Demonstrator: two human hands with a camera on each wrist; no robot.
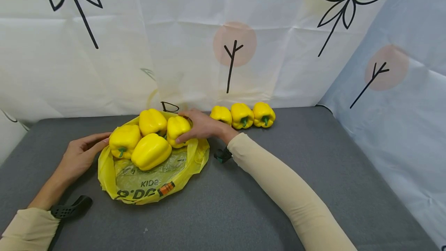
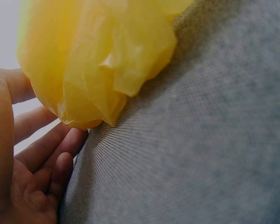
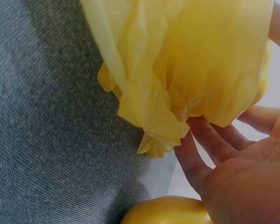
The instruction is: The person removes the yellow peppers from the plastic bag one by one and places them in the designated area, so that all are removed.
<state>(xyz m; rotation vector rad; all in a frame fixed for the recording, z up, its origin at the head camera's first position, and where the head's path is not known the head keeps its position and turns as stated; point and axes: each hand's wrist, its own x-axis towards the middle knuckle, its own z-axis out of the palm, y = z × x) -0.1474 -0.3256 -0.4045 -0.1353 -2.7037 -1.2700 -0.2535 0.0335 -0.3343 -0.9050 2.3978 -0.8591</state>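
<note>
A yellow plastic bag (image 1: 195,162) with its rim rolled down sits on the grey surface in the head view. Inside are several yellow bell peppers (image 1: 151,152). My left hand (image 1: 78,154) pinches the bag's left rim between thumb and fingers, beside the leftmost pepper. At the right rim, my right hand (image 1: 202,125) grips a bell pepper (image 1: 177,127), thumb in front and fingers over its far side. In the left wrist view the thumb and index tips pass behind the bag (image 2: 93,60). The right wrist view shows fingers against the bag's outside (image 3: 200,60), their tips partly hidden.
Three more yellow bell peppers (image 1: 242,116) stand in a row against the back, right of the bag. A white patterned cloth (image 1: 188,57) rises behind the grey surface (image 1: 278,173), and a bluish-white one (image 1: 411,119) on the right. Black straps (image 1: 71,207) circle both wrists.
</note>
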